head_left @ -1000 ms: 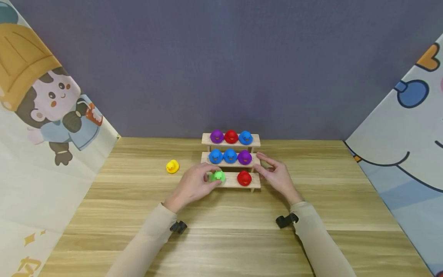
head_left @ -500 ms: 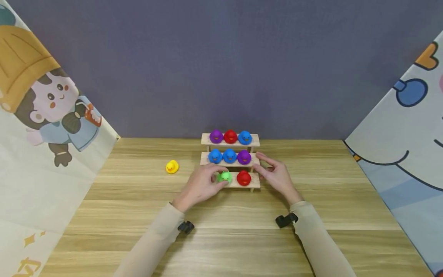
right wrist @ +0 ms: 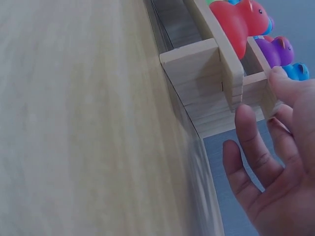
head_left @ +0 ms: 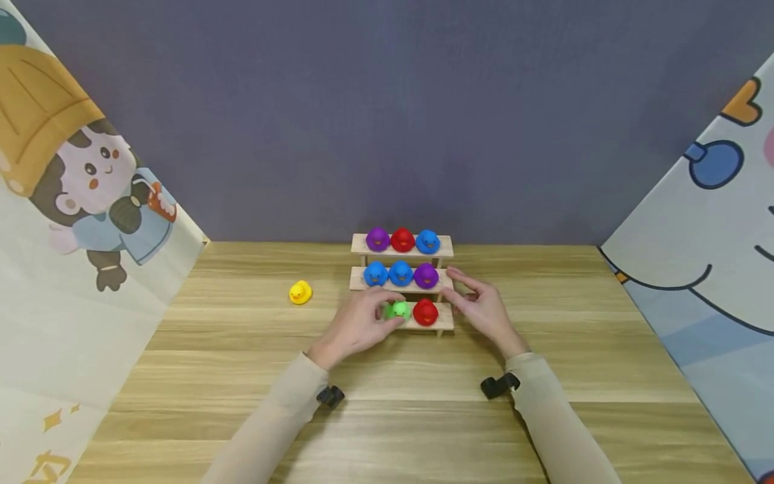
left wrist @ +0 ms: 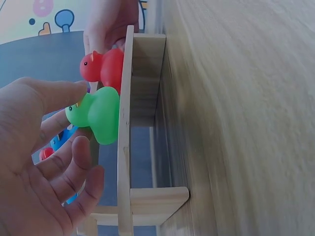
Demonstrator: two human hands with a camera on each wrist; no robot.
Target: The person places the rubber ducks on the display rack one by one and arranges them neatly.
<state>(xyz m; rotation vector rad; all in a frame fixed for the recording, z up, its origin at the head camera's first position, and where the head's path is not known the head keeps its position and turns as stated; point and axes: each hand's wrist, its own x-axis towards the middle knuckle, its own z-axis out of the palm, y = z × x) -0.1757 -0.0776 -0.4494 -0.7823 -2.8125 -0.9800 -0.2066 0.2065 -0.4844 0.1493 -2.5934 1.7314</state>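
Observation:
My left hand [head_left: 361, 321] pinches a green rubber duck [left wrist: 101, 115] between thumb and fingers. The duck sits on the lowest step of a small three-tier wooden display stand [head_left: 446, 316], against or very close to a red rubber duck [head_left: 426, 312] on its right. At the stand's right end is my right hand [head_left: 484, 310], with its fingers loosely extended. In the right wrist view, its fingertips [right wrist: 244, 112] are at the ends of the steps, seemingly touching them, and it holds no duck.
Two blue ducks and a purple duck [head_left: 426, 275] line the middle step. On the top step stand a purple, a red [head_left: 402, 239] and a blue duck. A yellow duck [head_left: 300, 292] rests on the wooden table [head_left: 423, 430], left of the stand. A grey panel [head_left: 387, 121] rises behind.
My left hand has moved right along the lowest step with the green duck, closing the gap to the red duck. The right hand stays at the stand's end.

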